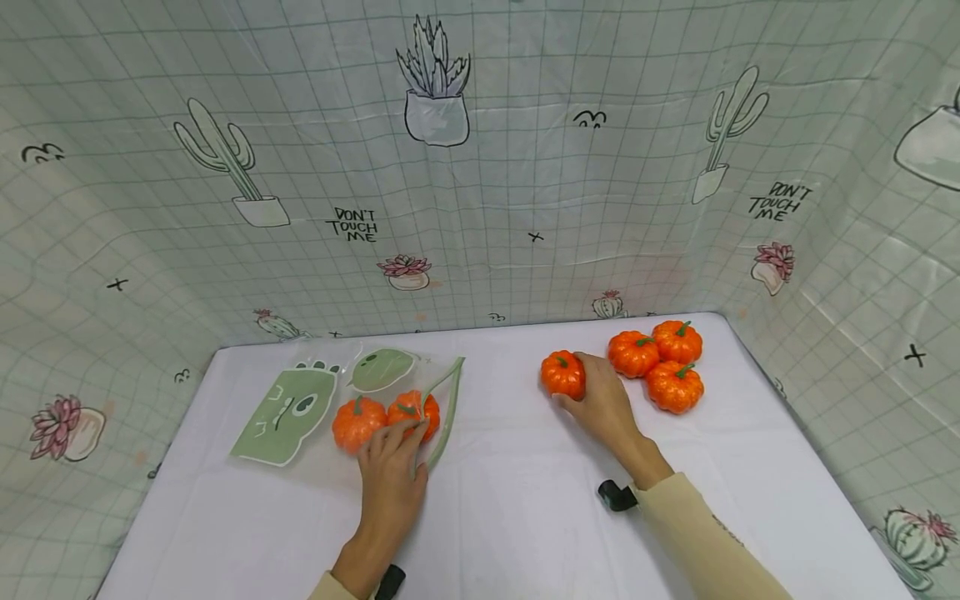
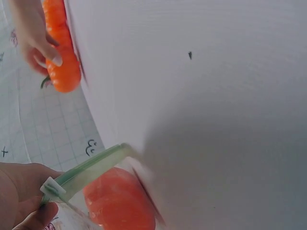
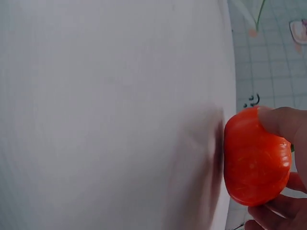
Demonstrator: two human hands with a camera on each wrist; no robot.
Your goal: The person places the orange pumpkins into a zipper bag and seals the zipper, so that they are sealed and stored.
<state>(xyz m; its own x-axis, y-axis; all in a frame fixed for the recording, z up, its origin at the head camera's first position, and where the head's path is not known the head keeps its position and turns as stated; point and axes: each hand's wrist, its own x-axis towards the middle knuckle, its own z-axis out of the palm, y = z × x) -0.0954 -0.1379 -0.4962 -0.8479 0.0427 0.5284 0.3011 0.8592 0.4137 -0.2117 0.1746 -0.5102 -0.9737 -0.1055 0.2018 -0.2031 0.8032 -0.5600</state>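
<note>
Two pumpkins [image 1: 359, 425] sat inside the bag [image 1: 382, 371] our left hand [image 1: 392, 475] pinched at eleven o'clock, while our right hand [image 1: 606, 408] gripped another pumpkin [image 1: 561, 375] at one o'clock, which, being slick and round, could slip and roll.

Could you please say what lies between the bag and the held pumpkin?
In the head view, only bare white tabletop lies between the bag and the held pumpkin.

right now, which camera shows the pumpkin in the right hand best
The right wrist view: the pumpkin looks largest there, though partly covered. The head view shows it smaller, from above, stem visible, gripped by the right hand. The left wrist view has it small at upper left, partly hidden.
</note>
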